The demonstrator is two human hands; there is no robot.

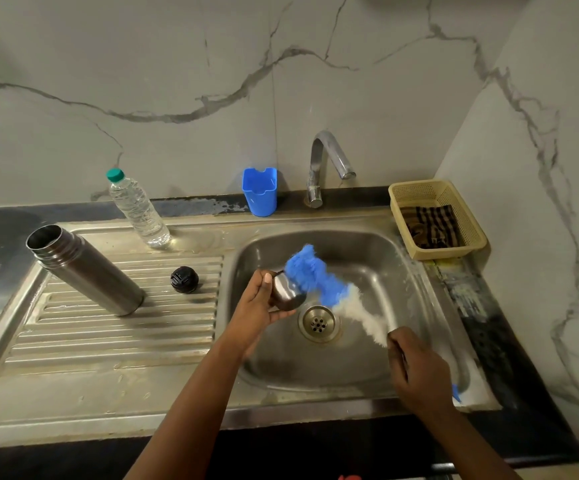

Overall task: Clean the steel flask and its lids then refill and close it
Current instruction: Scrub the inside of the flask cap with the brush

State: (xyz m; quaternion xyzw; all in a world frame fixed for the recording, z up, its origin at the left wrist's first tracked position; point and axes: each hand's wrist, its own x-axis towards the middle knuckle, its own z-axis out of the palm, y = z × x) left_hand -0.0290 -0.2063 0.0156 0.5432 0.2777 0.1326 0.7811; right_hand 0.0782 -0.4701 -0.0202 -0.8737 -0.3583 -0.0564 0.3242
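Head view looks down on a steel sink (pixel 416 292) set in a dark desk (pixel 489 306). Over the basin, the left hand (pixel 257 310) holds a small steel cup lid (pixel 286 292), its fingers curled round the lid with the thumb on top. The right hand (pixel 416 372) grips the handle of a bottle brush (pixel 319 278), fingers closed round it; the brush's blue bristles touch the lid, and its white bristles run back toward the right hand, blurred. The drain (pixel 318 323) lies just below the lid.

On the ribbed draining board (pixel 108 334) to the left, the steel flask (pixel 84 270) stands open, with no lid on it. A black inner cap (pixel 184 279) sits near it on the board. A clear water bottle (pixel 137 209) with a green cap stands behind them. A blue cup (pixel 259 191) and the tap (pixel 326 164) are at the back edge, and a cream basket (pixel 468 223) holding a checked cloth (pixel 433 226) sits to the right of the sink.
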